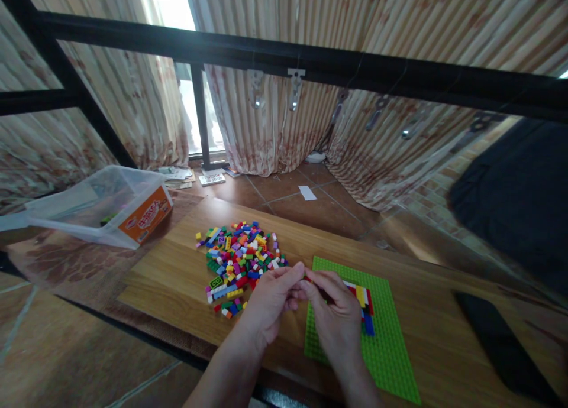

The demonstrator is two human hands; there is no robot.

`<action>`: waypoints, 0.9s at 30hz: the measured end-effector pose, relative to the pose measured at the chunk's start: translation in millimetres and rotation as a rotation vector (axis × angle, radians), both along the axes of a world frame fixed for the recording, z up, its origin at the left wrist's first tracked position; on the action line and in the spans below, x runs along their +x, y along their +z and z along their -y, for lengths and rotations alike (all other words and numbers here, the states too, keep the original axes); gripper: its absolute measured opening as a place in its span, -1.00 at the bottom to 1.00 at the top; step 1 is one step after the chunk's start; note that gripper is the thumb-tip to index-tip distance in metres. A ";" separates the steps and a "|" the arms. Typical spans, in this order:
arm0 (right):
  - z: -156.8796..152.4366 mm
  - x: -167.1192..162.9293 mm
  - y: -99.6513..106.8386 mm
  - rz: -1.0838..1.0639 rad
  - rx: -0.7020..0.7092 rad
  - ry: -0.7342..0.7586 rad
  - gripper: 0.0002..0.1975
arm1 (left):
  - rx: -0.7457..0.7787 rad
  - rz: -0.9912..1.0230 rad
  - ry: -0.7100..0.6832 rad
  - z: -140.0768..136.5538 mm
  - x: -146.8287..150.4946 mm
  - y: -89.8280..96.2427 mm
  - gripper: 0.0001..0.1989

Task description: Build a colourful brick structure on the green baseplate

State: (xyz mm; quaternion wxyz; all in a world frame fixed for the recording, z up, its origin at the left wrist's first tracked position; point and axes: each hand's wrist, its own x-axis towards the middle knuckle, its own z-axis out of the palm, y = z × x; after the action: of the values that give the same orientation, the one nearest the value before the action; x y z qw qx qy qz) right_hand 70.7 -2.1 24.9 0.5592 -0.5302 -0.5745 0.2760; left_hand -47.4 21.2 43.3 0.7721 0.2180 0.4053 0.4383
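Note:
My left hand (276, 294) and my right hand (335, 307) meet fingertip to fingertip over the left edge of a green baseplate (394, 360). Both are closed in a pinch around small toy bricks (306, 278); a bit of red and a bit of green show between the fingers, the rest is covered. Partly behind my right hand, a flat build of red, yellow, white and blue bricks (367, 304) is on the baseplate. Left of my hands lies a loose pile of mixed coloured bricks (239, 257).
A clear plastic bin (102, 219) with an orange label stands at the left on a brown cloth. On the wooden board (168, 284), a dark flat phone-like object (501, 343) lies at the right. A black metal bar (248, 47) crosses in front of the curtains.

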 end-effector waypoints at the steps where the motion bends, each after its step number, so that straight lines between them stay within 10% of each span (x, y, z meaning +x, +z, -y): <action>1: 0.1 0.9 -0.3 -0.019 -0.014 0.008 -0.86 | 0.007 -0.003 -0.006 0.1 -0.7 0.6 -0.61; 10: -5.0 -2.9 -15.1 -0.324 -0.287 -0.062 -0.69 | 0.029 -0.081 0.000 -3.4 -7.3 5.8 -0.58; 18: 0.2 -18.8 -23.5 0.363 -0.167 0.016 -0.84 | 0.091 -0.185 0.154 -7.7 -13.3 8.3 -0.54; 27: -0.7 -25.7 -21.5 0.325 -0.176 0.069 -0.75 | 0.137 -0.243 0.170 -10.3 -10.3 3.8 -0.61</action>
State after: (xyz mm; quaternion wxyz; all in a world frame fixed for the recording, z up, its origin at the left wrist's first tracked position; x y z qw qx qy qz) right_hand 45.0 -1.4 3.4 0.4007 -0.5946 -0.6487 0.2552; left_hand -57.7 31.6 47.2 0.6607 0.2867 0.4819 0.4991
